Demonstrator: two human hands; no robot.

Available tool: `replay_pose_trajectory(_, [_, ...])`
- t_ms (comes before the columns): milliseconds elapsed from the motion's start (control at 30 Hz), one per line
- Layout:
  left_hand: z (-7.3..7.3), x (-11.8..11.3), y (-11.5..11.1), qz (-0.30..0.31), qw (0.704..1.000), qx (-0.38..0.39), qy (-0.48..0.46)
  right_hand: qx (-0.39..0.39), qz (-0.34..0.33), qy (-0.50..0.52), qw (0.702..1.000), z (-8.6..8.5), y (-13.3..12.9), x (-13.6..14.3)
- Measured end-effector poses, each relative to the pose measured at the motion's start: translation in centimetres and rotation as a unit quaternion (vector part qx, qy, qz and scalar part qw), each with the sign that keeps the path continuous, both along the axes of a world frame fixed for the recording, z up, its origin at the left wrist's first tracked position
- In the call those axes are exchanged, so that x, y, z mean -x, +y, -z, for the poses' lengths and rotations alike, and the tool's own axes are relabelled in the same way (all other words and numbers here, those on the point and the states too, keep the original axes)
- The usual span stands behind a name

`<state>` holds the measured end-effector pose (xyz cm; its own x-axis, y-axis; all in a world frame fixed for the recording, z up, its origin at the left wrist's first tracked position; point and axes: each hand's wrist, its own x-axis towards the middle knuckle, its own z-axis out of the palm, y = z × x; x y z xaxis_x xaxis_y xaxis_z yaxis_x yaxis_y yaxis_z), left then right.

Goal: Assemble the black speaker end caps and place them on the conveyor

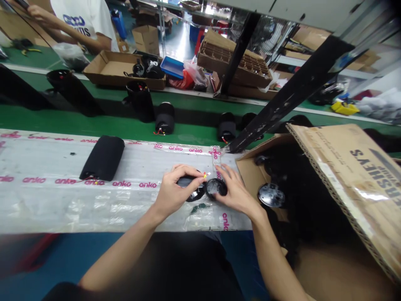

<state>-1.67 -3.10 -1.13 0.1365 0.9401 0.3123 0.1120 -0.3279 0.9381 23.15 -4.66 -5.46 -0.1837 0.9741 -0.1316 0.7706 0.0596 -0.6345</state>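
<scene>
My left hand [175, 190] grips a round black part [191, 189] with a small yellow and red wire end at its upper right. My right hand [234, 190] holds a second round black disc [216, 187] right beside it; the two parts touch or nearly touch. Both hands rest over a clear plastic sheet [78, 200] printed with pink "anko" lettering that covers the near table. A black fabric-covered cylinder [102, 157] lies on the sheet to the left, with thin red wires at its near end.
An open cardboard box [344, 179] of black round parts stands at my right. Several black cylinders [165, 118] sit on the green conveyor belt [62, 121] beyond. A slanted black post [282, 100] crosses above. Another person [78, 21] works at far left, near cardboard boxes.
</scene>
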Motion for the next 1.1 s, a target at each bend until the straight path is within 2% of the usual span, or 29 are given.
replay_pose_trajectory(67, [0.0,0.0,0.0,0.005,1.0,0.001,-0.002,0.02,-0.079,-0.027,0.996,0.0,-0.1,-0.2])
replay_pose_trajectory(100, [0.0,0.1,0.0,0.006,1.0,0.002,-0.002,0.025,-0.089,-0.021,0.995,-0.1,-0.1,-0.3])
replay_pose_trajectory(167, [-0.2,0.1,0.0,0.01,1.0,0.001,0.004,0.02,-0.056,0.037,0.998,-0.5,0.1,-0.4])
replay_pose_trajectory(233, [-0.4,0.2,0.1,0.02,1.0,-0.011,0.018,0.026,0.001,0.167,0.986,-1.5,0.1,-0.3])
replay_pose_trajectory(300, [-0.7,0.3,0.2,0.034,0.998,-0.038,0.041,0.051,0.051,0.306,0.949,-2.7,-0.1,0.3])
replay_pose_trajectory(367, [-0.9,0.4,0.4,0.044,0.993,-0.081,0.068,0.066,0.086,0.376,0.92,-3.6,-0.5,1.3])
replay_pose_trajectory(467, [-1.2,0.5,0.7,0.05,0.984,-0.137,0.101,0.048,0.105,0.372,0.921,-4.0,-1.0,2.8])
replay_pose_trajectory(633, [-1.2,0.6,0.8,0.051,0.98,-0.157,0.112,0.017,0.085,0.399,0.913,-4.0,-1.1,3.1])
replay_pose_trajectory(900, [-1.8,0.8,1.0,0.076,0.972,-0.161,0.151,-0.052,-0.009,0.337,0.94,-6.5,-0.8,2.2])
replay_pose_trajectory(1033, [-2.0,1.1,1.2,0.108,0.966,-0.165,0.166,-0.021,-0.051,0.352,0.934,-7.3,0.0,2.0])
replay_pose_trajectory(1100, [-2.0,1.1,1.2,0.101,0.969,-0.161,0.161,-0.011,-0.075,0.37,0.926,-7.4,0.4,1.9])
